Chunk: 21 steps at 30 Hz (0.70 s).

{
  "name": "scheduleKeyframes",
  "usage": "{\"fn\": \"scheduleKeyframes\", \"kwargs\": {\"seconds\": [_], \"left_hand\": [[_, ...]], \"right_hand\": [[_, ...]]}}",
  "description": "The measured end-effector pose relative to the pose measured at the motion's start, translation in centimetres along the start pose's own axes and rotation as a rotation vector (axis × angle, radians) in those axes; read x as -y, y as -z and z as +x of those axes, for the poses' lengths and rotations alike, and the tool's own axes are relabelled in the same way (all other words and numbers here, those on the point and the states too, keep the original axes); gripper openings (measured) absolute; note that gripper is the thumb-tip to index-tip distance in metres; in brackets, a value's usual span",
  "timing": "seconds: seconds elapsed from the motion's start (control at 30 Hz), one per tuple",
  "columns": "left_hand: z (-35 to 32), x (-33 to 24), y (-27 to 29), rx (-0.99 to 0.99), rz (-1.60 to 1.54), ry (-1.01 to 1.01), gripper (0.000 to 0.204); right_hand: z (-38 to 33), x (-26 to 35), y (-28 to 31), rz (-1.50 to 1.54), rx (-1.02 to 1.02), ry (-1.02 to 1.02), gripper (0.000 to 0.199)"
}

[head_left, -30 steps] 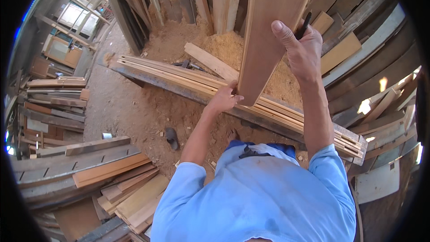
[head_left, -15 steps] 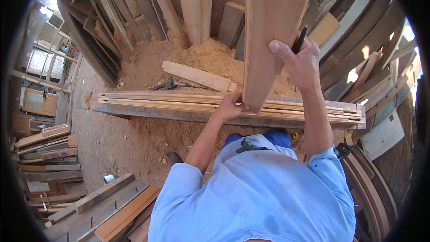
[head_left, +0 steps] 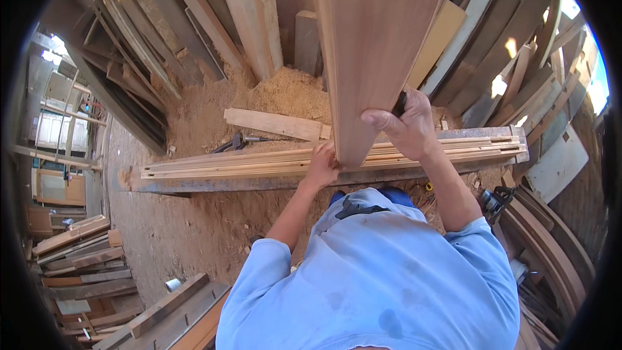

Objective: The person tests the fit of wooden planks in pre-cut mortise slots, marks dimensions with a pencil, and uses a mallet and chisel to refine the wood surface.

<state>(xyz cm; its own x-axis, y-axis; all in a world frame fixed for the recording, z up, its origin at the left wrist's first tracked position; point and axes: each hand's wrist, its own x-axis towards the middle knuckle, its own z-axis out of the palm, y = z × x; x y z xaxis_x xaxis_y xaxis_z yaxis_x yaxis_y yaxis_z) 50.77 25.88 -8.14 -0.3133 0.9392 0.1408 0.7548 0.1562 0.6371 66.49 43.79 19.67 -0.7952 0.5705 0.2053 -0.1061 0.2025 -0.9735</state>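
Note:
A long reddish-brown board point(head_left: 382, 32) stands steeply in front of me, its lower end at the stack of narrow wooden strips point(head_left: 246, 162) on the low bench. My left hand point(head_left: 322, 166) is closed at the left edge of that lower end, its fingertips partly hidden. Higher up, my right hand point(head_left: 409, 128) grips the board's right edge. Its thumb lies on the broad face, and the other fingers are mostly out of sight. A slim black thing point(head_left: 400, 102), pen-like in shape, is tucked in this hand too.
Behind the bench point(head_left: 178, 185), a short pale plank point(head_left: 275, 123) and a dark-handled tool point(head_left: 238, 142) lie on sawdust. Timber point(head_left: 243, 19) leans along the far side. A power tool point(head_left: 497, 199) is at my right, with planks point(head_left: 172, 304) stacked at lower left.
My right hand has moved down the board, closer to its lower end. The board appears slightly further left, and the whole view has shifted a little.

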Motion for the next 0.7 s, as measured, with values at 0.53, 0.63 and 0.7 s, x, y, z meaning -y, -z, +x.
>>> {"fn": "scheduleKeyframes", "kwargs": {"seconds": [0.53,0.63,0.7], "left_hand": [[0.4,4.7,-1.3,0.205,0.059,-0.108,0.062],[2.2,6.2,2.6,0.066,-0.696,0.285,0.043],[4.1,4.6,4.1,-0.505,-1.298,0.420,0.033]], "right_hand": [[0.8,0.3,-0.4,-0.052,-0.031,-0.020,0.058],[1.0,0.3,-0.5,-0.092,-0.049,0.002,0.056],[0.7,0.2,-0.1,-0.071,-0.056,-0.010,0.054]]}}
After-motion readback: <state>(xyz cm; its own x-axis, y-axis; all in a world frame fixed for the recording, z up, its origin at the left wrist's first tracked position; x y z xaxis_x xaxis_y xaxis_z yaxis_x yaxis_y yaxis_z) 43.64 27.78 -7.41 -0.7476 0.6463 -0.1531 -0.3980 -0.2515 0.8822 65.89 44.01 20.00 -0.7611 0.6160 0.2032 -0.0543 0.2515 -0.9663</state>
